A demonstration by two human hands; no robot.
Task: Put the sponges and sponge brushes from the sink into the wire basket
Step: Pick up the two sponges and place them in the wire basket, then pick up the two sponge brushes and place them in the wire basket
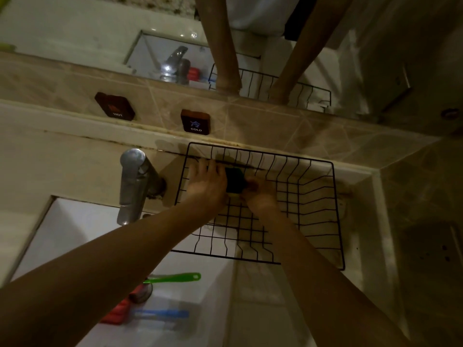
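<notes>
Dim bathroom counter [288,291], beige tile behind, mirror [175,53] above repeating the scene. Black wire basket [335,209] on the counter beside the white sink [75,234], chrome tap [135,186] just left of it. Both hands inside the basket near its back left corner — left hand [206,186] spread over a dark green sponge [235,182], fingers loosely curled against its left side; right hand [260,192] closed on the sponge's right edge, pinching it. Sponge low in the basket, between the two hands; touching the wire floor or not, cannot tell. Down in the sink: green brush [175,277] lying across near the drain [141,294], red sponge [116,313] below it, blue brush [160,314] beside that — blurred. On the tile, two dark buttons marked HOT [114,106] and COLD [196,121].
</notes>
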